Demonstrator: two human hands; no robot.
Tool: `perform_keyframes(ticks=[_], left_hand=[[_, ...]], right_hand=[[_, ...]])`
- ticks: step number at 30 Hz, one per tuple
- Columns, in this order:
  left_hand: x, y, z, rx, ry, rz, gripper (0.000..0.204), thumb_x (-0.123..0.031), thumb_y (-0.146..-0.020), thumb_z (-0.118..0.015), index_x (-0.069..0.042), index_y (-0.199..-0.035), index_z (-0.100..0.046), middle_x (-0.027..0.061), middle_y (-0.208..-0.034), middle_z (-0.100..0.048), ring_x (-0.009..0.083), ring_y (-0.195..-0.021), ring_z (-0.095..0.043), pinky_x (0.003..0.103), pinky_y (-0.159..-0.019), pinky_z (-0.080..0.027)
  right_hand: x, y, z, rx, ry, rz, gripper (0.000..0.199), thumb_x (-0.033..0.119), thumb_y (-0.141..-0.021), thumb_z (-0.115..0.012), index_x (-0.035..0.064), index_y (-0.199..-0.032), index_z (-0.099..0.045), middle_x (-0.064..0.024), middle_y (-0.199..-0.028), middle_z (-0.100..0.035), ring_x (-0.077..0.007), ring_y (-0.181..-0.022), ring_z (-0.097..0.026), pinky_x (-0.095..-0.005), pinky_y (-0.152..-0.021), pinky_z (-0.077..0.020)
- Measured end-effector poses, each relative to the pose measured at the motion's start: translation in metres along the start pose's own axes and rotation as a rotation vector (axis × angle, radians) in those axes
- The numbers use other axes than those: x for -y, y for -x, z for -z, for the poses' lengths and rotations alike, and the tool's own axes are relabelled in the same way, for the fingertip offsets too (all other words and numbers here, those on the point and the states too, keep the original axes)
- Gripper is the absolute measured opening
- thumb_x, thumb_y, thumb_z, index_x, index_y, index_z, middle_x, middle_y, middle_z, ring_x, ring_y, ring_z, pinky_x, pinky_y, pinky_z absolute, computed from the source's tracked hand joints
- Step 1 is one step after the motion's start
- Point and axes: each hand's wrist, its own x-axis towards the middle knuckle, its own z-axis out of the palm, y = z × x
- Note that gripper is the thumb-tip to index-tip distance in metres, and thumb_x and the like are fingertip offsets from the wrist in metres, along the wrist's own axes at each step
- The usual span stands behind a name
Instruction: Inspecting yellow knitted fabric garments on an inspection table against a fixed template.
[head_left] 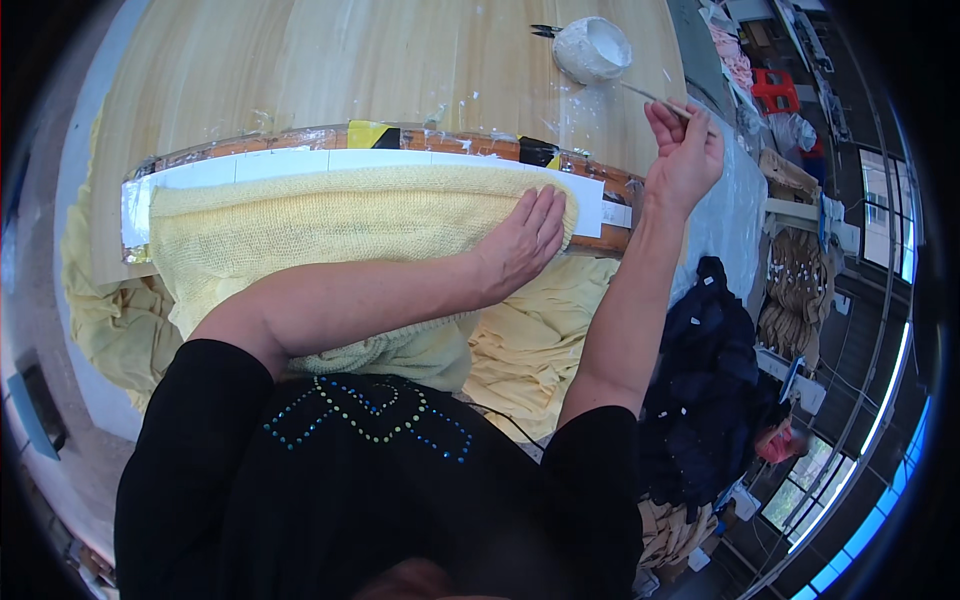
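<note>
My left hand (pixel 522 245) lies flat, fingers stretched out, on the right end of a pale yellow knitted piece (pixel 320 215). The knit is spread along a long wooden bar and hangs over its near edge. Between knit and bar shows a white strip (pixel 590 205), sticking out along the far side and at the right end. Raised above the table's right side, my right hand (pixel 685 165) pinches a thin pointed stick-like tool (pixel 645 94). Its tip points toward a white-smeared jar (pixel 572 52); I cannot tell its exact kind.
Small black-handled tools (pixel 545 31) lie beside the jar on the wooden table (pixel 400 70). Yellow and black tape (pixel 373 135) marks the bar. More yellow fabric (pixel 535 320) hangs below. Dark garments (pixel 700 370) are piled at right, and a red stool (pixel 775 90) stands farther off.
</note>
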Motion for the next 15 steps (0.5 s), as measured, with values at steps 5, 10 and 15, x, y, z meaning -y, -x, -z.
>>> perform_keyframes(ticks=[5,10,15], left_hand=[[0.001,0.002,0.005,-0.015,0.003,0.006,0.053,-0.024,-0.082,-0.043,0.007,-0.125,-0.039,0.0261,-0.132,-0.037,0.0406,-0.124,-0.034,0.048,-0.103,-0.026],[-0.004,-0.001,-0.002,-0.019,-0.019,0.027,0.051,-0.026,-0.084,-0.043,0.006,-0.124,-0.039,0.026,-0.132,-0.038,0.0403,-0.124,-0.034,0.048,-0.103,-0.025],[-0.005,-0.001,-0.002,-0.027,-0.027,-0.001,0.049,-0.025,-0.084,-0.043,0.006,-0.122,-0.042,0.0239,-0.127,-0.043,0.0373,-0.123,-0.037,0.048,-0.105,-0.023]], right_hand=[[0.012,0.102,0.004,0.013,0.158,-0.003,0.011,0.005,-0.091,-0.048,-0.0036,-0.097,-0.047,-0.0153,-0.09,-0.059,-0.0225,-0.076,-0.064,-0.0331,-0.073,-0.0553],[0.006,0.135,0.007,0.099,0.325,0.017,0.01,0.003,-0.09,-0.05,-0.0029,-0.098,-0.048,-0.0127,-0.09,-0.06,-0.0176,-0.078,-0.063,-0.0268,-0.073,-0.053],[0.003,0.14,0.003,0.187,0.462,0.013,0.009,0.003,-0.089,-0.052,-0.0027,-0.096,-0.05,-0.0108,-0.088,-0.061,-0.0164,-0.075,-0.064,-0.0236,-0.07,-0.0507]])
